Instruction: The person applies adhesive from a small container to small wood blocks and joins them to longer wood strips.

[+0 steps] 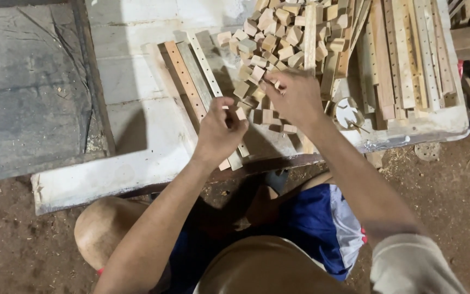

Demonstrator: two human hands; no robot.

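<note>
With the left hand point(220, 126) pinching one small wooden block point(241, 113), the right hand point(296, 96), fingers curled into the block pile point(270, 41), does best lifting single pieces cleanly.

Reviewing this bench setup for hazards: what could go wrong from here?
1. The heap of small wooden blocks is loosely piled; the right hand picking at its edge may send blocks sliding.
2. The drilled wooden strips overhang the white board's front edge under the left hand, so a nudge could tip them to the dirt floor.
3. The left hand pinches a small block; it looks easy to drop.
</note>
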